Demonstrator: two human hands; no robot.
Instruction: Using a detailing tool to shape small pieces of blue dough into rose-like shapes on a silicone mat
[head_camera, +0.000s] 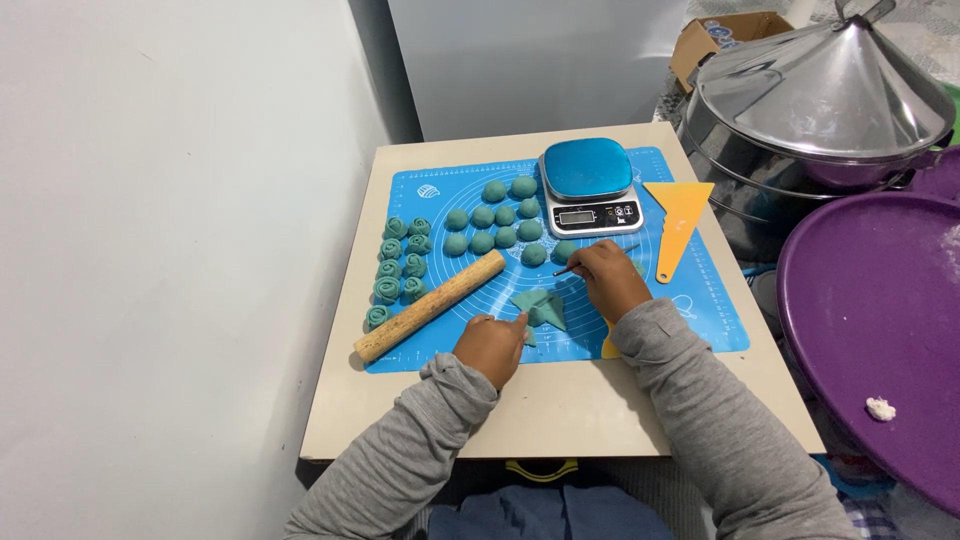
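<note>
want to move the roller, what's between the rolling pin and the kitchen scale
Plain teal dough balls lie on the blue mat between the rolling pin and kitchen scale, head view.

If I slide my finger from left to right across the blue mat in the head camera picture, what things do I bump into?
Shaped green dough rolls → wooden rolling pin → round green dough balls → kitchen scale → orange scraper.
</note>
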